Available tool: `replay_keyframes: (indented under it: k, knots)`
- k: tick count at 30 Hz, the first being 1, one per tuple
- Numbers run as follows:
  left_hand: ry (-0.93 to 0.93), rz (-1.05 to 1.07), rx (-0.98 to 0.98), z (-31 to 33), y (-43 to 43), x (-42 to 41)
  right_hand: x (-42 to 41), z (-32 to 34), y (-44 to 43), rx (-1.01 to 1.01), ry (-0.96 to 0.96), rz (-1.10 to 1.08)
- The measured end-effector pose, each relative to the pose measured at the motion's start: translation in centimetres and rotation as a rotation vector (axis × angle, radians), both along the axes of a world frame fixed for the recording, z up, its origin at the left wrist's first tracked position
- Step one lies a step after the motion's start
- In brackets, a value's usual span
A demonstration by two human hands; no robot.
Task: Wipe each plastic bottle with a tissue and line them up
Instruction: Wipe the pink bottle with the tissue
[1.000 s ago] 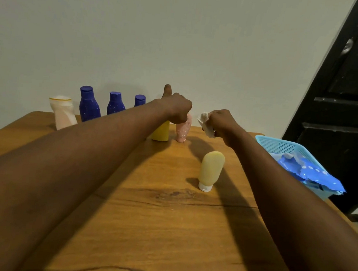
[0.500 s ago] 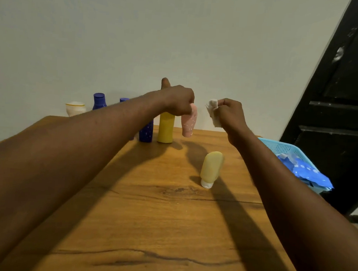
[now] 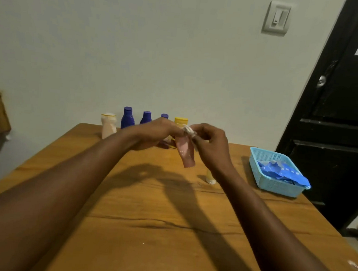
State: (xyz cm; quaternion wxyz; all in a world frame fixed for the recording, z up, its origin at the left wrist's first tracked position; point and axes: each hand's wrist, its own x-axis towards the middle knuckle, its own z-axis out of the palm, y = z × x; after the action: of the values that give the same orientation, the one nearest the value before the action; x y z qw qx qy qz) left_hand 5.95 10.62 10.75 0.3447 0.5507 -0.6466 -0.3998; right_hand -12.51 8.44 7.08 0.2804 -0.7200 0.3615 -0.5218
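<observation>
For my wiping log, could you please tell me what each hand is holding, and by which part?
The left hand grips the pink plastic bottle by its upper end; the right hand pinches a crumpled white tissue against that end.

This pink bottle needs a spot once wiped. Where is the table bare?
Bare wood lies between the yellow plastic bottle ending the back row and the light blue mesh basket, and across the near wooden table between the forearms. The back row itself is crowded; a pale yellow tube stands near the basket.
</observation>
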Motion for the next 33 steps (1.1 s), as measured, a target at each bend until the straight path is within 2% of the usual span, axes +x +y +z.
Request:
replay_keyframes:
  k: [6,10,19,24,29,33]
  knots:
    - [0.501,0.124,0.145,-7.0,2.8,1.1,2.1,-4.7,3.3,0.067,-0.034,-0.026]
    - [0.745,0.193,0.188,-10.7,3.0,1.3,3.3,-7.1,4.0,0.074,-0.036,-0.019]
    - [0.754,0.229,0.177,-11.9,2.4,1.4,5.0,-8.7,2.3,-0.068,0.131,-0.101]
    - [0.803,0.280,0.178,-12.5,1.3,1.7,5.2,-9.2,2.6,-0.091,0.303,-0.056]
    - [0.820,0.322,0.230,-12.8,0.3,2.3,5.0,-9.5,4.4,-0.122,0.540,0.100]
    - [0.870,0.273,0.272,-12.6,0.7,2.1,4.9,-9.2,4.4,-0.179,0.568,0.069]
